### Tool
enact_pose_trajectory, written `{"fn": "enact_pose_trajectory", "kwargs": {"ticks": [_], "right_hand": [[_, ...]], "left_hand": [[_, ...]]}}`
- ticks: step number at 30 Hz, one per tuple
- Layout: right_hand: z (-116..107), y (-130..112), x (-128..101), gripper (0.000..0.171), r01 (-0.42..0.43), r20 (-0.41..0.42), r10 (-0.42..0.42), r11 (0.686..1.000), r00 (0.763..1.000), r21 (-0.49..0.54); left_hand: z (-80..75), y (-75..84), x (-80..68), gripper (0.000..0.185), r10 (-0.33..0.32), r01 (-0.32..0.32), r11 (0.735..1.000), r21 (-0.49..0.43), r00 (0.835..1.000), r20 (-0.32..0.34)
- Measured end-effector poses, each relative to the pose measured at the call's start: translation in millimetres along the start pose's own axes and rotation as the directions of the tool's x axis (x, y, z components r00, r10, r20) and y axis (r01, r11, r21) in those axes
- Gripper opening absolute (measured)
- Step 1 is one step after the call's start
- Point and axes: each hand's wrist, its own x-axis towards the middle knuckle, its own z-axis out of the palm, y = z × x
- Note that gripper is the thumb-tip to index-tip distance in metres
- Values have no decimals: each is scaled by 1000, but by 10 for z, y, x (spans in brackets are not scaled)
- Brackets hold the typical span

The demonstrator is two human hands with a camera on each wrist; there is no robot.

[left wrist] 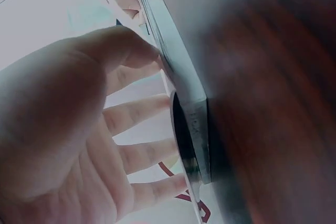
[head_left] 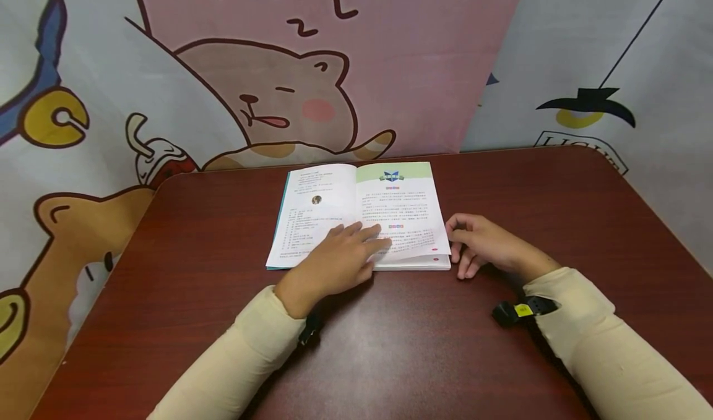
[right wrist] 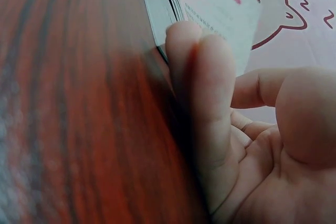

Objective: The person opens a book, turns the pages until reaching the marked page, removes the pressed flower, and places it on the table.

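Observation:
An open book (head_left: 393,206) with printed pages lies on the table, the right page headed by a green band. My left hand (head_left: 337,262) rests on its lower middle, fingers spread and fairly straight across both pages. In the left wrist view the left thumb (left wrist: 126,48) lies by the book's near edge. At the right edge, my right hand (head_left: 487,244) pinches the side of a page (right wrist: 226,19) between thumb and index finger. That page's lower corner stands slightly raised over the pages beneath. The other right fingers (right wrist: 215,98) hang loosely curled beside the book, close to the tabletop.
The dark red wooden table (head_left: 401,339) spreads around the book. Behind it hangs a cloth (head_left: 434,55) with cartoon animals, reaching the table's back edge. Black straps with small devices (head_left: 515,312) sit at the wrists, over pale sleeves (head_left: 245,346).

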Motion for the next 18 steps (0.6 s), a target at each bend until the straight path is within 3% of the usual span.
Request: {"fn": "enact_pose_trajectory", "kwargs": {"ticks": [18], "right_hand": [[9, 16, 11, 24, 4, 0, -4, 1000, 1000, -2]], "left_hand": [[37, 23, 0, 38, 7, -4, 999, 49, 998, -57]]}}
